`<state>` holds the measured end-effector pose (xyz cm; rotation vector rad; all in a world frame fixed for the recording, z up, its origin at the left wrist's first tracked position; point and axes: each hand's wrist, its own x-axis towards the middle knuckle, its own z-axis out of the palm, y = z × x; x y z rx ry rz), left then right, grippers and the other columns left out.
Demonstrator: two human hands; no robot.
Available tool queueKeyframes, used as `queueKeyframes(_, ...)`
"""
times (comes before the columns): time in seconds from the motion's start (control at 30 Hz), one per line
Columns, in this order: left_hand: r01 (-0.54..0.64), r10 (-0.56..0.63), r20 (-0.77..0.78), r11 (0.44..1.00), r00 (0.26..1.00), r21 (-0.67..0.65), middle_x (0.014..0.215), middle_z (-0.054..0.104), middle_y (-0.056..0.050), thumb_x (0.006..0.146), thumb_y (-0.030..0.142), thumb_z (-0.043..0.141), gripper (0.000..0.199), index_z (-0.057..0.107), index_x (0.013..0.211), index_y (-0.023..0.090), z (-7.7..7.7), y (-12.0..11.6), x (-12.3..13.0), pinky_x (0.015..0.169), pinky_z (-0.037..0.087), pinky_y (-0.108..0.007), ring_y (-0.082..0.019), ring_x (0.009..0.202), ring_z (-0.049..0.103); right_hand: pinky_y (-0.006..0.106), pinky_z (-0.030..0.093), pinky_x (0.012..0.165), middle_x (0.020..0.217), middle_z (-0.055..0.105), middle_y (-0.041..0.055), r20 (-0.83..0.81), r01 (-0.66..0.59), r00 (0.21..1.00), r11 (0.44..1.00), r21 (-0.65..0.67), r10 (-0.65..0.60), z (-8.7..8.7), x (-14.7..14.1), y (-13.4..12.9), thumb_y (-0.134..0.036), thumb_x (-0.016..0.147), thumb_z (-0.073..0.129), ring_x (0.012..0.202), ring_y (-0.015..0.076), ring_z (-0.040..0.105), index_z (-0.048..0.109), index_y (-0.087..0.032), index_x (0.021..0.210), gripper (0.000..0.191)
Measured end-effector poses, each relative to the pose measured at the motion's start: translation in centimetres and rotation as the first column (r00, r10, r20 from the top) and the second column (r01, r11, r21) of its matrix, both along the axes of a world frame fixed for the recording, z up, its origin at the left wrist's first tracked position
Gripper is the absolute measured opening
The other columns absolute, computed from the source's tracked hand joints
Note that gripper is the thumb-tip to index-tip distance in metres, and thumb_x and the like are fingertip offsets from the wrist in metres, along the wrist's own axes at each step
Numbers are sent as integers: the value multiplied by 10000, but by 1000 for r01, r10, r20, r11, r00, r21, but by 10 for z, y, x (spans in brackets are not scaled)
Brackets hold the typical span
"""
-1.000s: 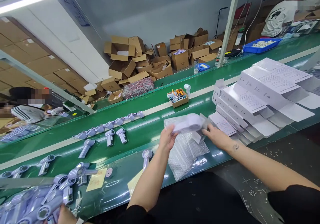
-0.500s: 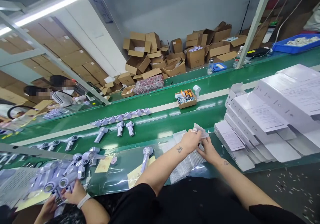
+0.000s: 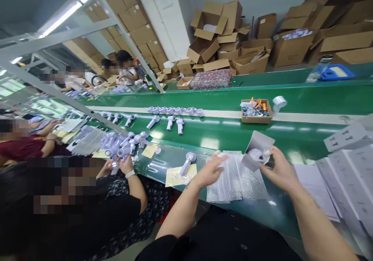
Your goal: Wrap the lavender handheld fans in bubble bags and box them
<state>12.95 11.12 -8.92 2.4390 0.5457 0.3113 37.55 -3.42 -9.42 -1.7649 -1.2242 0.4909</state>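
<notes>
My right hand (image 3: 278, 169) grips a small white carton (image 3: 253, 149) by its side. The carton is tilted with its open end toward me, and a round white thing shows inside; its kind I cannot make out. My left hand (image 3: 210, 172) is apart from the carton, fingers stretched out and slightly blurred, over the left edge of some clear bubble-wrap bags (image 3: 233, 181). Left of that hand, a lilac handheld fan (image 3: 188, 164) lies on a yellow paper (image 3: 173, 176). White cartons (image 3: 352, 175) are piled to the right of my right hand.
Across the green conveyor belt (image 3: 210, 131) stand a cardboard box of small parts (image 3: 256, 113) and a white fan (image 3: 279, 103). Several fans (image 3: 175, 110) line the belt leftward. A co-worker's hands (image 3: 124, 164) handle fans at left. Large cardboard boxes (image 3: 210, 22) fill the back.
My view has swung left. My hands, together on a white piece before, are now apart; the right holds the open carton and the left has drawn away leftward.
</notes>
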Motion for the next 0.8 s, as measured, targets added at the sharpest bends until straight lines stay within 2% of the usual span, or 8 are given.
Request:
queueKeyframes(0.07, -463, 458, -74, 882, 886, -86, 1241, 534, -137, 799, 163, 506, 427, 492, 1226, 168, -24, 30, -43, 1016, 314, -432, -247, 1195, 451, 337, 472, 776, 1255, 425, 122, 16, 32, 999, 999, 2, -32, 8, 27, 27, -257, 686, 616, 1077, 253, 491, 447, -215, 1014, 372)
queueKeyframes(0.13, -820, 788, -241, 568, 567, -72, 1211, 530, -192, 762, 225, 578, 441, 502, 1179, 103, -53, 52, -81, 1005, 304, -427, -293, 1198, 439, 324, 451, 744, 1158, 499, 121, 34, 95, 995, 994, -47, -93, 6, 52, 58, -256, 672, 623, 978, 234, 530, 433, -204, 1039, 417)
queueKeyframes(0.2, -923, 861, -350, 384, 370, -33, 1243, 472, -247, 669, 267, 683, 582, 479, 1178, 72, -78, 62, -108, 981, 292, -476, -372, 1217, 387, 316, 425, 708, 1027, 560, 104, 67, 174, 984, 975, -137, -166, -5, 72, 88, -231, 646, 639, 863, 213, 548, 424, -198, 1044, 453)
queueKeyframes(0.3, -961, 855, -451, 275, 258, -28, 1208, 479, -247, 576, 246, 740, 544, 537, 1056, 91, -100, 59, -127, 927, 306, -496, -428, 1178, 383, 313, 396, 678, 932, 581, 96, 117, 247, 967, 939, -241, -224, -24, 91, 120, -161, 595, 649, 781, 200, 539, 435, -192, 1013, 470)
queueKeyframes(0.53, -911, 816, -412, 325, 405, -252, 808, 597, -98, 785, 468, 503, 323, 542, 789, 148, -98, 48, -128, 682, 409, -298, -241, 829, 580, 387, 324, 949, 1279, 423, 169, 194, 413, 902, 900, -137, -385, -37, 64, 102, -62, 612, 525, 1199, 264, 389, 493, -164, 953, 358)
queueKeyframes(0.6, -858, 787, -392, 318, 476, -404, 715, 579, -56, 821, 559, 383, 435, 532, 803, 152, -92, 36, -110, 563, 391, -251, -168, 645, 566, 422, 346, 952, 1201, 503, 140, 26, 531, 847, 844, -76, -530, -37, 19, 79, -138, 663, 554, 1167, 264, 436, 499, -181, 974, 318)
queueKeyframes(0.67, -703, 741, -328, 263, 586, -661, 663, 558, -22, 789, 617, 399, 487, 528, 821, 149, -85, 11, -82, 485, 344, -215, -113, 526, 509, 416, 448, 840, 988, 610, 93, -420, 375, 796, 900, -222, -436, -41, -37, 57, -262, 681, 624, 968, 241, 574, 514, -201, 909, 260)
queueKeyframes(0.8, -290, 468, -194, 142, 862, -946, 621, 548, -3, 655, 662, 580, 562, 543, 827, 129, -79, -59, -18, 433, 294, -193, -81, 461, 476, 362, 515, 731, 886, 652, 67, -930, 118, 247, 961, -251, -273, -54, -113, 20, -382, 703, 663, 808, 198, 634, 552, -196, 922, 308)
